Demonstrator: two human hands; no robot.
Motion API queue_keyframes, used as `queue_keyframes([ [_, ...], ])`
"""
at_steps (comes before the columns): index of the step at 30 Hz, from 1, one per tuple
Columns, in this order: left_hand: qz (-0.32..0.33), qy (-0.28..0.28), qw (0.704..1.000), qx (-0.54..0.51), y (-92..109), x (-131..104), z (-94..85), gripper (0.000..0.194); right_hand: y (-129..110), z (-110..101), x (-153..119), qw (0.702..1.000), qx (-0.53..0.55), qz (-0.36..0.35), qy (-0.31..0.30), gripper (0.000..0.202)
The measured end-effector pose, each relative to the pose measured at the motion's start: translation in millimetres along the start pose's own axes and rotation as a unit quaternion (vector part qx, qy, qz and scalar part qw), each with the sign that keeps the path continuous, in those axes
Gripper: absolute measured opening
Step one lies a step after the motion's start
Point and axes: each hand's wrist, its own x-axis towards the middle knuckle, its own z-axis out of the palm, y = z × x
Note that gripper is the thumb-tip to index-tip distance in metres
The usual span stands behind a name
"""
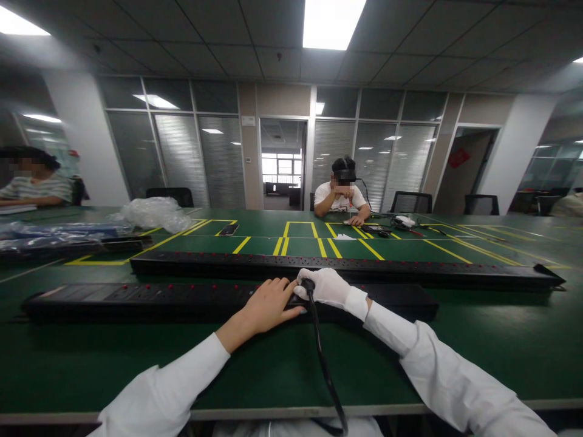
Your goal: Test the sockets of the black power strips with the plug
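Power strip (91,300), long and black, is lying lengthwise across the green bench (273,376) just in front of us, its red-dotted face turned upward, which is probably giving us easy reach along its row. We are resting our bare left hand (269,303) over its middle, fingers spread fairly wide across the top and thumb toward our side, seemingly to steady it. With our gloved right hand (328,286) we are holding a black plug (308,284) from above in a narrow grip, right beside the left fingertips, perhaps so that we are guiding it closely; whether it is sitting in a socket, we cannot tell. Its cable (324,364) is hanging down over the near edge toward our lap, and so is running clear of both wrists. Behind, a second strip (410,273) is lying roughly parallel, likely leaving the nearer one within our reach, while another person (341,199) is sitting across from us
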Motion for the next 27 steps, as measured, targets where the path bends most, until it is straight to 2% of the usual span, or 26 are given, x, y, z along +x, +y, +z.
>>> queue_keyframes([
  [12,0.001,0.003,1.0,0.009,-0.6,-0.4,-0.1,0.059,1.9,1.4,0.7,1.0,0.001,0.011,-0.003,0.032],
  [21,0.0,-0.003,1.0,0.005,-0.3,-0.4,0.7,0.057,-6.6,-6.9,-5.2,0.999,-0.038,-0.03,-0.001,0.033],
  [27,0.0,0.005,1.0,0.0,1.0,0.7,-1.9,0.058,-0.9,-3.9,-1.9,1.0,-0.024,-0.002,-0.007,0.033],
])
